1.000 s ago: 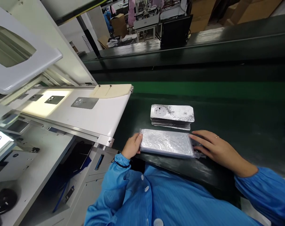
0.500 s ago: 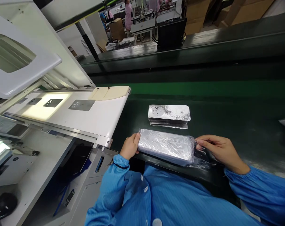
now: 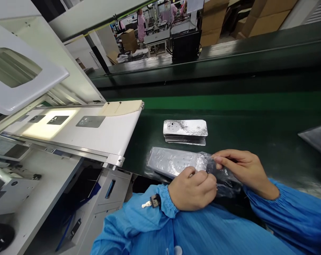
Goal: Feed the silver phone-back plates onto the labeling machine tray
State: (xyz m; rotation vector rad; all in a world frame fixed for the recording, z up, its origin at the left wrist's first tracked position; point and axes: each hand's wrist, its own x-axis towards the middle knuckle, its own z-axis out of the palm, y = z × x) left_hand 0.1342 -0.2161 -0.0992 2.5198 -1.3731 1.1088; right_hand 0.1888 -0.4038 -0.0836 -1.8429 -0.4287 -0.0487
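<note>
A clear plastic bag point(image 3: 225, 177) wraps a stack of flat silvery plates point(image 3: 173, 161) at the near edge of the dark green belt. My right hand point(image 3: 241, 170) pinches the loose end of the bag between thumb and fingers. My left hand point(image 3: 193, 189) is closed at the bag's near right corner, its fingers curled on the plastic; its fingertips are partly hidden. Just beyond lies a second stack of thin silvery plates point(image 3: 185, 129), unwrapped, with round holes at the left end of the top one.
To the left, a white conveyor point(image 3: 109, 131) with a lit section carries several dark plates with holes. A black monitor point(image 3: 186, 44) stands on the ledge across the belt. Another plastic-wrapped item point(image 3: 318, 140) lies at the right. People in pink work far behind.
My left hand has left the left end of the wrapped stack and moved right to the bag's near corner. My right hand still pinches the bag's loose end. The wrapped stack appears slightly further left.
</note>
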